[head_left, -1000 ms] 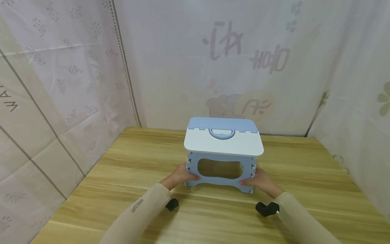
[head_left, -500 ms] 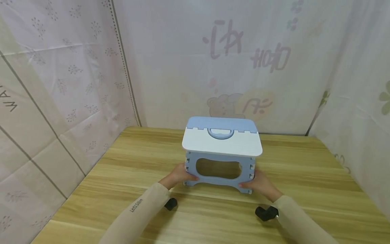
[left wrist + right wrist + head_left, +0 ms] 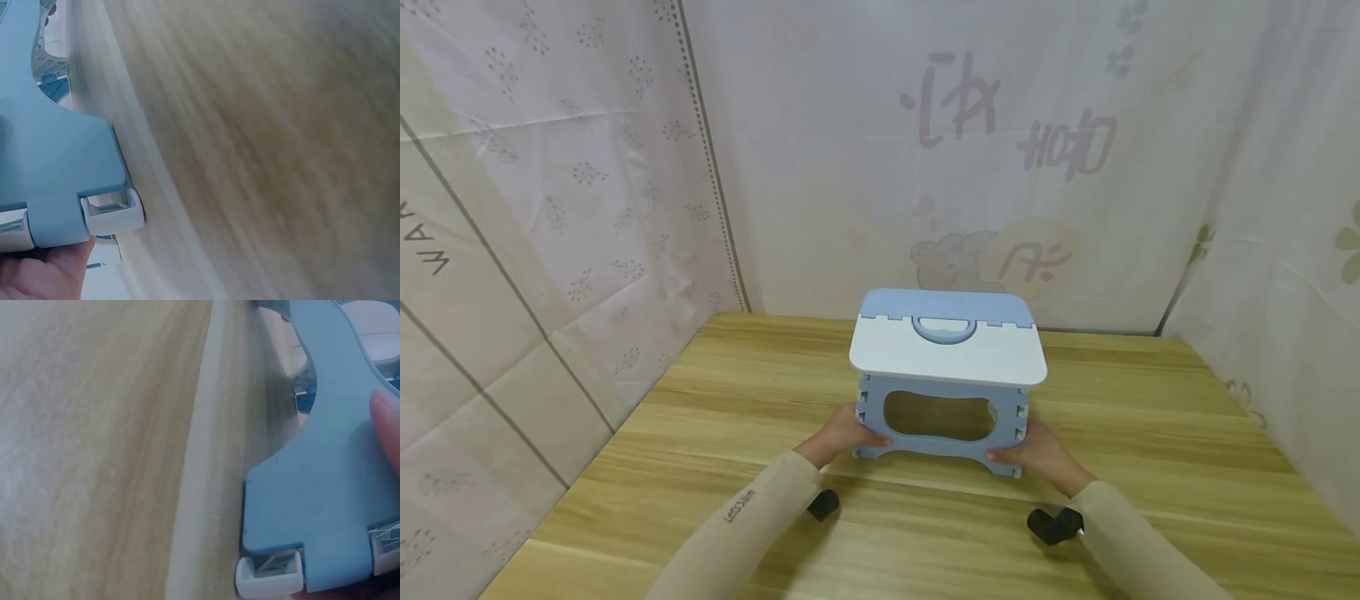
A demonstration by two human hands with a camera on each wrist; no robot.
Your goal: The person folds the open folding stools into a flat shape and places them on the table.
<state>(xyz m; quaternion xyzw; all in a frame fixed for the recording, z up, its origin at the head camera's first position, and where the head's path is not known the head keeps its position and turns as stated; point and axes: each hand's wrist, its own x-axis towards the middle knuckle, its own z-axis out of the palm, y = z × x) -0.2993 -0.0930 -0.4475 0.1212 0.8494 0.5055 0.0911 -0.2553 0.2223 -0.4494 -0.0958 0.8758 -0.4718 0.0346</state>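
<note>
An unfolded folding stool (image 3: 946,354), with a white and light blue top and blue sides, stands upright on or just over the wooden table. Its blue carrying handle (image 3: 943,331) lies flat in the top. My left hand (image 3: 842,433) grips the left side low down, its thumb over the front panel. On the right side my right hand (image 3: 1047,457) holds the stool the same way; most fingers of both hands are hidden behind it. In the left wrist view a blue leg (image 3: 62,150) appears close to the tabletop, and another leg (image 3: 306,506) shows in the right wrist view.
The wooden table (image 3: 700,517) extends around the stool. Patterned curtains (image 3: 820,150) hang behind it and along both sides. Black wrist devices (image 3: 1056,526) sit below the beige sleeves (image 3: 752,525).
The stool has shifted very slightly left, both hands with it. Their grip looks the same throughout.
</note>
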